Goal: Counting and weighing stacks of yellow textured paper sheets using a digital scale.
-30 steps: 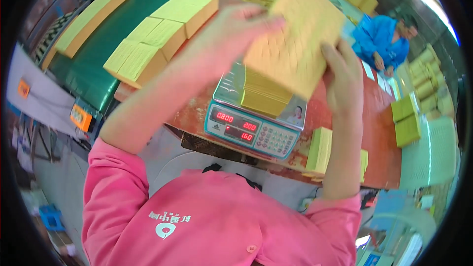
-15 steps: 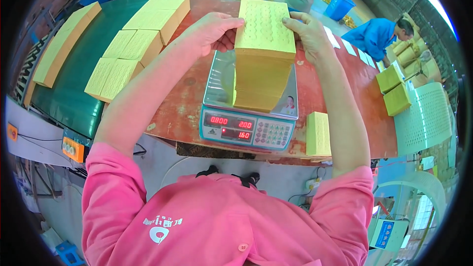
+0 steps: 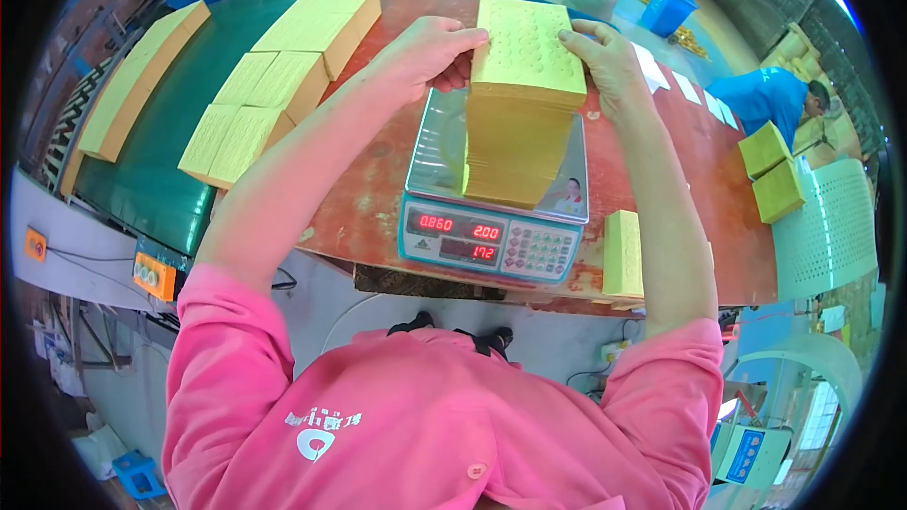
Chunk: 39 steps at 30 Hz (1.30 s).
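A tall stack of yellow paper (image 3: 520, 137) with rows of punched marks on its top sheet stands on the metal plate of a digital weighing scale (image 3: 430, 146). My left hand (image 3: 439, 57) grips the upper left edge of the stack, thumb near the top sheet and fingers curled at the side. On the opposite edge, my right hand (image 3: 605, 66) holds the upper right corner between thumb and fingers. Red digits glow on the scale's front display (image 3: 453, 236). To the right of the scale sits a smaller yellow paper block (image 3: 623, 255), beside my right forearm.
Rows of yellow paper blocks (image 3: 274, 85) line the green belt (image 3: 179, 170) at left. White slips (image 3: 685, 87) and two yellow blocks (image 3: 777, 175) lie on the red table's (image 3: 368, 198) right side. A person in blue (image 3: 761, 99) bends there, near a blue bin (image 3: 668, 8).
The scale's red digits differ. My hands keep their hold on the paper stack. The whole view has shifted slightly, and the person in blue is bent lower.
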Motion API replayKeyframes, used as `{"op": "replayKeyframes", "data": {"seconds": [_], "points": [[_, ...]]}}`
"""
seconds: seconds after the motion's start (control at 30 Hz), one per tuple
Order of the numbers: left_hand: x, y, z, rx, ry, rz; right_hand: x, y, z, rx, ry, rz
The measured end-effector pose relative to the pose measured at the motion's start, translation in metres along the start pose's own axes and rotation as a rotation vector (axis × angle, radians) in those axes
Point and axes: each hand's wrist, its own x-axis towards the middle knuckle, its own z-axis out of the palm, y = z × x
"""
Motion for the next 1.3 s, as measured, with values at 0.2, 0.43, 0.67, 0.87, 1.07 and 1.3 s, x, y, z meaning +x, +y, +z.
{"op": "replayKeyframes", "data": {"seconds": [0.2, 0.43, 0.67, 0.87, 1.07, 1.3], "points": [[0.002, -0.006, 0.004, -0.022, 0.007, -0.03, 0.004, 0.015, 0.002, -0.324, 0.121, -0.168], [-0.001, -0.013, 0.005, -0.011, 0.011, 0.018, 0.0, 0.023, 0.0, -0.401, 0.174, -0.207], [-0.002, -0.023, 0.006, -0.102, 0.054, 0.057, 0.0, 0.027, -0.002, -0.371, 0.224, -0.199], [-0.005, -0.052, -0.016, -0.293, 0.097, -0.047, -0.021, 0.017, -0.017, -0.203, 0.2, -0.158], [-0.019, -0.089, -0.047, -0.347, 0.197, -0.156, -0.058, 0.034, -0.043, -0.151, 0.208, -0.077], [-0.021, -0.103, -0.054, -0.307, 0.217, -0.222, -0.068, 0.059, -0.046, -0.06, 0.216, 0.003]]}}
